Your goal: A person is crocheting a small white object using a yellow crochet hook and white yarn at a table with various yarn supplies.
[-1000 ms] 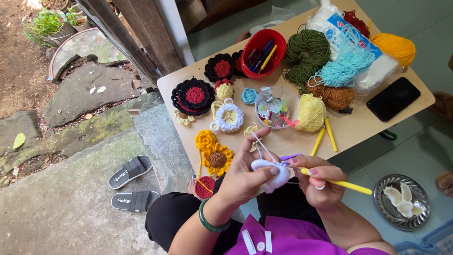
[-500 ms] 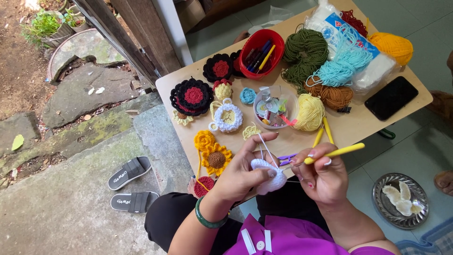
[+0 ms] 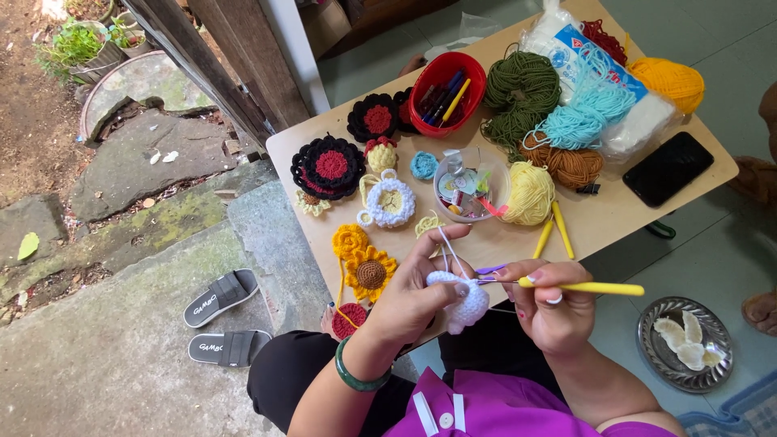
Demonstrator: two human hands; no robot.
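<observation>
The left hand (image 3: 413,295) is closed around the white crochet piece (image 3: 461,298) over the table's (image 3: 615,214) near edge, and the right hand (image 3: 550,311), gripping the yellow hook (image 3: 587,286), does best working short strokes with the white yarn (image 3: 449,251) taut.

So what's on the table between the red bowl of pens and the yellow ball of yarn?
In the head view, a clear plastic container of small bits sits between the red bowl and the yellow yarn ball.

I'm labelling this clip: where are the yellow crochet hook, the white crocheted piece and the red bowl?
yellow crochet hook (image 3: 595,287), head view, mid handle.
white crocheted piece (image 3: 469,303), head view, rounded body.
red bowl (image 3: 430,81), head view, left rim.
</observation>
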